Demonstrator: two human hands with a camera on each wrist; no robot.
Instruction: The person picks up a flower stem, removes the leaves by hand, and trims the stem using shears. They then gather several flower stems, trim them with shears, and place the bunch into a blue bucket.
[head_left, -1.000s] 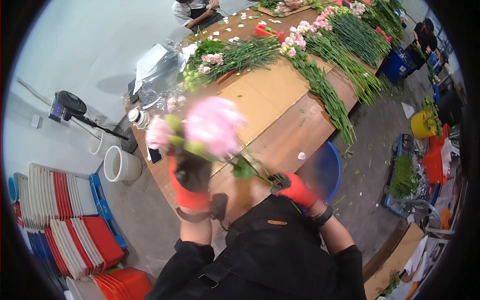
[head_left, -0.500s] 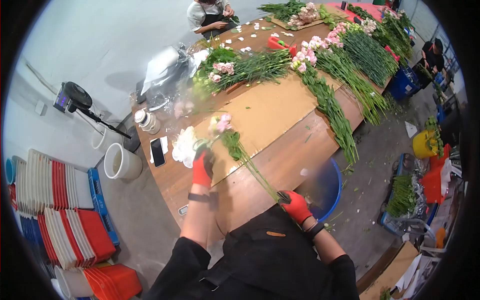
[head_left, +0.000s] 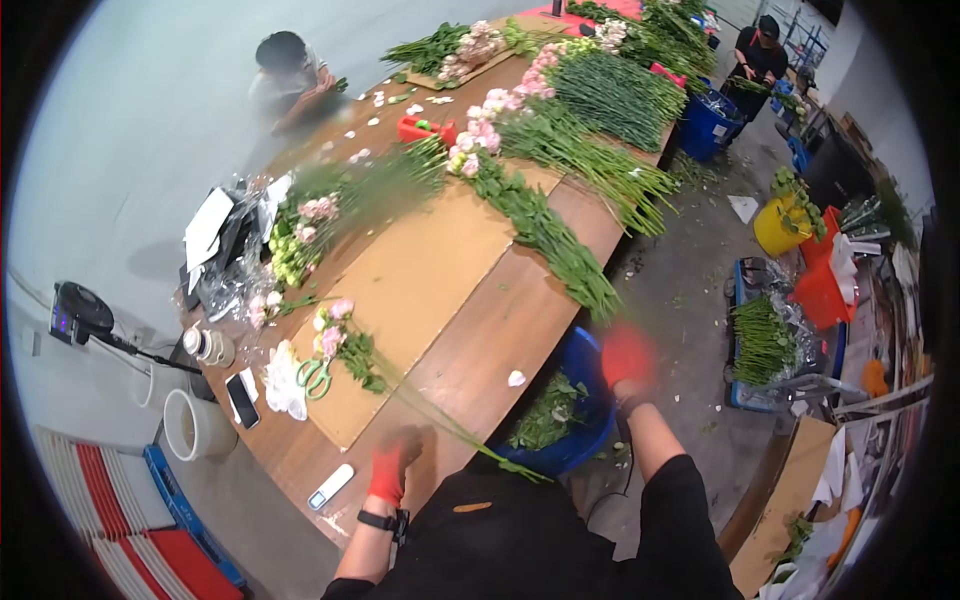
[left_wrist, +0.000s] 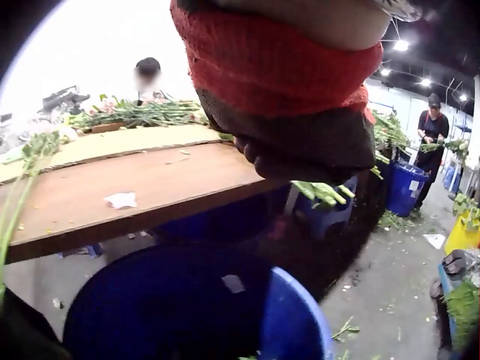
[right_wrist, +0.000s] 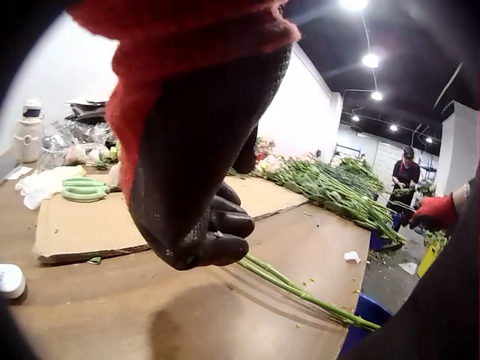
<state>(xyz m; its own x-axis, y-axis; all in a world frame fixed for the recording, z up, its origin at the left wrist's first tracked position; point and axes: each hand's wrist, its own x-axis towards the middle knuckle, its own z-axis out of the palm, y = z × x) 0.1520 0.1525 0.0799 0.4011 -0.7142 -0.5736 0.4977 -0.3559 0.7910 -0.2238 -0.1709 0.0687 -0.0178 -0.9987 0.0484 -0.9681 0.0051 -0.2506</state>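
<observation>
My left hand [head_left: 393,470] hung half-curled, empty; right hand [head_left: 628,358], couldn't tell. Stems [head_left: 470,440] overhung the table [head_left: 475,363] at six o'clock; my apron [head_left: 500,550] could've snagged them

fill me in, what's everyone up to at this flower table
A gloved person stands at a table with big bunches of cut stems along its far side. Their left hand is over the near edge, apparently holding nothing. Close by lie some pink-flowered stems, beside green-handled scissors. The right hand is out by a blue bucket with leaves inside; its grip is unclear. Farther off, a person in black handles greenery.
</observation>
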